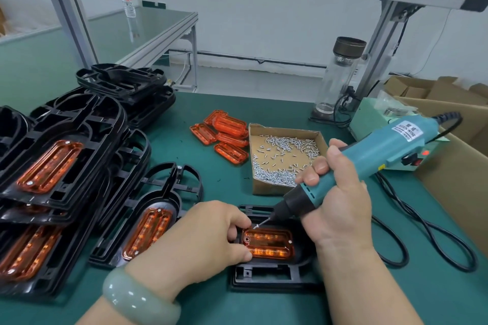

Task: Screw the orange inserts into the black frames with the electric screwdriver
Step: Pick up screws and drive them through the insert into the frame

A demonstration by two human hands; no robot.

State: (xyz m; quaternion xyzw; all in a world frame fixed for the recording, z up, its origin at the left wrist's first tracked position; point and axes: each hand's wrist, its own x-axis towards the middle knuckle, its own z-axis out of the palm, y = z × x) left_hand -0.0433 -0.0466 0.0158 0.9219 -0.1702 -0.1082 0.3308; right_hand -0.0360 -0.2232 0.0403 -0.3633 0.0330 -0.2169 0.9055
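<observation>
Left: the finished stack (50, 166) of black frames already carries orange inserts with screw heads at the ends, so I judge these done. One more fitted frame (148, 232) lies beside it. Centre: my left hand (208, 235) pinches the left end of the orange insert (268, 244), which is seated in the black frame (264, 276). Its right screw is in; its left hole is empty. Behind, loose inserts (224, 134) wait — work remains. A screw box (285, 158) follows. Right: my right hand (340, 203) grasps the electric screwdriver (369, 155), a screw (255, 226) on its bit just above that hole. The body label seems to read "KEEN-WISE" — blurred.
</observation>
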